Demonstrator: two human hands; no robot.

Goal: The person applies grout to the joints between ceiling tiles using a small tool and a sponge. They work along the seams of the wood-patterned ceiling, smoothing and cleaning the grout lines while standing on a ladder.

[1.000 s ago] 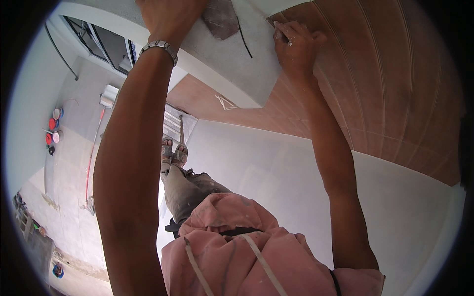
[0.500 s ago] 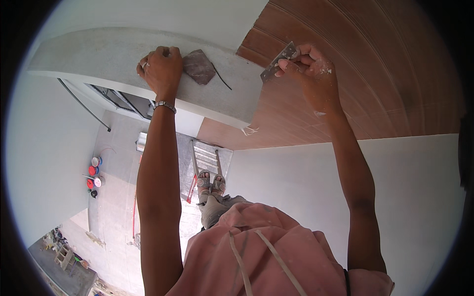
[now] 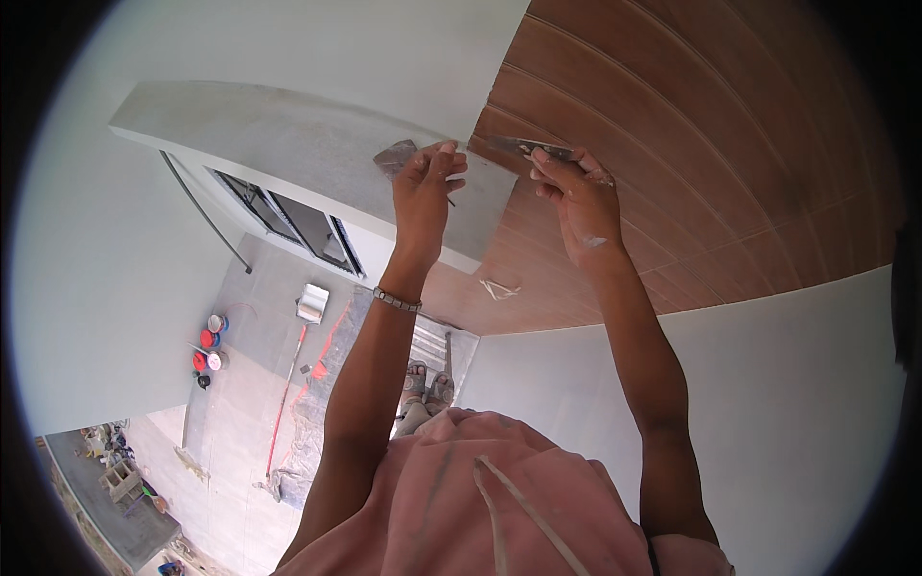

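Note:
In my right hand [image 3: 584, 202] is a flat metal scraper blade [image 3: 521, 146], pinched between thumb and fingers. It lies close to the edge where the brown ribbed panelling [image 3: 663, 125] meets the pale wall [image 3: 317, 48]. My left hand [image 3: 421, 197] is raised over the grey ledge [image 3: 250, 125], its thumb and forefinger pressed together; whatever is between them is too small to make out. Behind those fingers a dark, flat angular piece [image 3: 392, 156] rests on the ledge, partly covered by the hand.
Below, my sandalled feet [image 3: 427, 382] stand by a metal ladder [image 3: 432, 344]. A long-handled roller [image 3: 288, 403], a white tray [image 3: 312, 302] and several small buckets [image 3: 211, 338] are on the floor. A dark hose [image 3: 206, 211] hangs beneath the ledge, near a sliding window [image 3: 288, 219].
My left hand has left the ledge left of the dark piece and moved right, in front of it. My right hand has shifted left and down, turning the blade nearly level.

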